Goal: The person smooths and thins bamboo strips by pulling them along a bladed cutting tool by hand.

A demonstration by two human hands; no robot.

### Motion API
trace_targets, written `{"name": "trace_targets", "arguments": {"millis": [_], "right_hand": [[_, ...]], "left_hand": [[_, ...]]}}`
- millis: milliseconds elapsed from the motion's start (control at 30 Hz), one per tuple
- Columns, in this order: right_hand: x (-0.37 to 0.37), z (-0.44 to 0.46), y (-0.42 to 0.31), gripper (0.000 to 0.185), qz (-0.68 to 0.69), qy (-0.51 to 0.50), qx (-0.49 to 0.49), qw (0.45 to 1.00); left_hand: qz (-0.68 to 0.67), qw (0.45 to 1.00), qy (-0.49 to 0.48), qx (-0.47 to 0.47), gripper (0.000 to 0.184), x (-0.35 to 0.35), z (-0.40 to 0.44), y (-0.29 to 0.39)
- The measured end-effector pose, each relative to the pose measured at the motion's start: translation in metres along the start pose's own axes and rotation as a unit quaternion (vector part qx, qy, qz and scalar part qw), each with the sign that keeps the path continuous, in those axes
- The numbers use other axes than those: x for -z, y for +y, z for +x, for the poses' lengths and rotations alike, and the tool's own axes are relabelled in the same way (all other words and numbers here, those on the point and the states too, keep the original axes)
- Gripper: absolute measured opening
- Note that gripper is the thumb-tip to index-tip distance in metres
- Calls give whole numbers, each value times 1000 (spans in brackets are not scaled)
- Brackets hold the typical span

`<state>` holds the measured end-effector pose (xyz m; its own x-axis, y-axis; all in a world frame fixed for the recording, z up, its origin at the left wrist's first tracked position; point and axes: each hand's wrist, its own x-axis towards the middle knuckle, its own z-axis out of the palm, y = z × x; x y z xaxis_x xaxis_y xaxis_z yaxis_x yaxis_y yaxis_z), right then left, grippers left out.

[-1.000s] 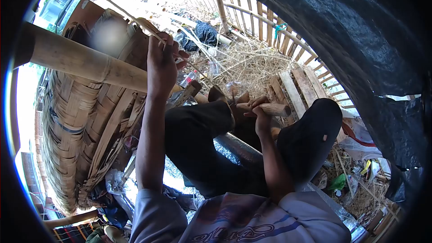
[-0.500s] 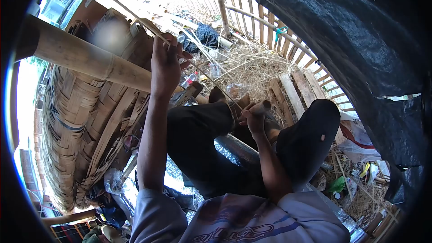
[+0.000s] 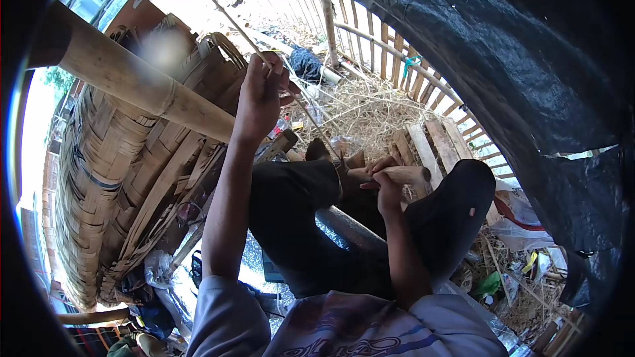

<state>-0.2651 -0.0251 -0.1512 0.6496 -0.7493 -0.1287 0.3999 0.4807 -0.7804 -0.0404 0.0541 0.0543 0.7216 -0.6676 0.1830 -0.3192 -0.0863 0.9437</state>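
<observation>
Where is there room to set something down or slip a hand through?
Perhaps on the straw between the slatted fence and the wooden boards, though littered, not bare. A hand might pass between the left hand and right hand, avoiding the thin strip. The woven basketwork side is crowded.

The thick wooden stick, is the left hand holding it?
No, the right hand holds the thick wooden stick, while the left hand is up at a long thin strip.
</observation>
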Motion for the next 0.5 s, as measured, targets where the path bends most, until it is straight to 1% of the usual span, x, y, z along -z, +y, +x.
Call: {"name": "trace_targets", "arguments": {"millis": [33, 67, 100, 133, 167, 200, 233, 267, 300, 367, 400, 433, 467, 500], "right_hand": [[5, -2, 12, 12, -3, -1, 4, 1000], [7, -3, 25, 11, -70, 54, -45, 995], [6, -4, 31, 10, -134, 107, -92, 981], [7, -3, 35, 11, -144, 127, -89, 977], [11, -1, 37, 11, -143, 123, -89, 978], [3, -5, 22, 10, -99, 112, -68, 986], [-6, -9, 5, 10, -57, 101, -46, 992], [-16, -12, -11, 10, -45, 64, 8, 997], [-22, -13, -26, 10, -50, 60, 8, 997], [-30, -16, -44, 12, -54, 5, 114, 992], [-28, -15, -43, 11, -44, -16, 110, 993], [-27, -16, -44, 11, -47, -18, 112, 992], [-27, -15, -43, 10, -34, -14, 71, 997], [-30, -14, -44, 9, -21, -11, 31, 999]], "left_hand": [[30, 999, -2, -9, 10, -1, 0, 2], [-38, 999, 3, 10, 8, -4, -2, 4], [-40, 999, 5, 4, 8, -5, -3, 4], [-36, 999, 0, -7, 8, -3, -4, 2], [-30, 999, -5, -15, 7, -1, -6, 0], [-69, 997, -7, -17, 6, -2, -9, 2], [-70, 997, -2, -14, 6, 1, -11, 3], [-57, 998, -6, -10, 6, 2, -13, 5], [-46, 999, -10, -7, 6, 3, -13, 5], [-39, 999, -6, -18, 6, 4, -11, 1], [-41, 999, -12, -18, 7, 3, -11, 1], [-42, 999, -18, -20, 7, 2, -10, 2], [-36, 999, -32, -19, 11, 1, -9, -1], [-38, 999, -29, -23, 11, 1, -8, 0]]}}
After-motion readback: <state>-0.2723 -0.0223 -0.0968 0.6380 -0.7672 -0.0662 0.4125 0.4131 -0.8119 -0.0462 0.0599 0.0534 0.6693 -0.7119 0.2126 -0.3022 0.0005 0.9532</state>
